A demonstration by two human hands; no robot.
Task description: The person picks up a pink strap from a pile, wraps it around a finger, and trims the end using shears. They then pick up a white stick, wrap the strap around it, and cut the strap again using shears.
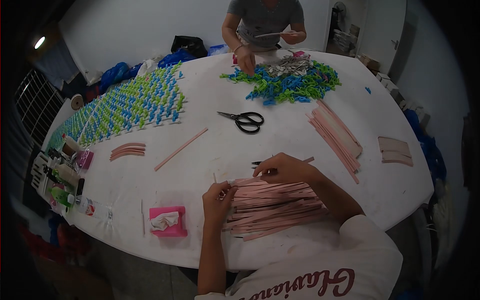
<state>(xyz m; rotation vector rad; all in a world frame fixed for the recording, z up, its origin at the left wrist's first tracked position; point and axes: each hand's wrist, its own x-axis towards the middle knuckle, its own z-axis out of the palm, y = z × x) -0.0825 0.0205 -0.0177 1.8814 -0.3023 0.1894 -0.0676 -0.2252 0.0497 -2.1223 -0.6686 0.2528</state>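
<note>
My left hand (218,199) is closed in a pinch at the left end of a pink strip (248,181), with a small whitish piece near the fingertips. My right hand (285,169) is closed too, its fingers on the same strip further right. Under and in front of both hands lies a pile of flat pink strips (275,206), roughly parallel to each other. A small dark pointed tool (256,163) lies partly hidden behind my right hand.
Black-handled scissors (245,121) lie mid-table. More pink strips (334,137) are at right, beside a short bundle (395,150). A pink tissue box (168,222) stands at left. Across the table, a person (265,25) works over blue and green clips (292,85).
</note>
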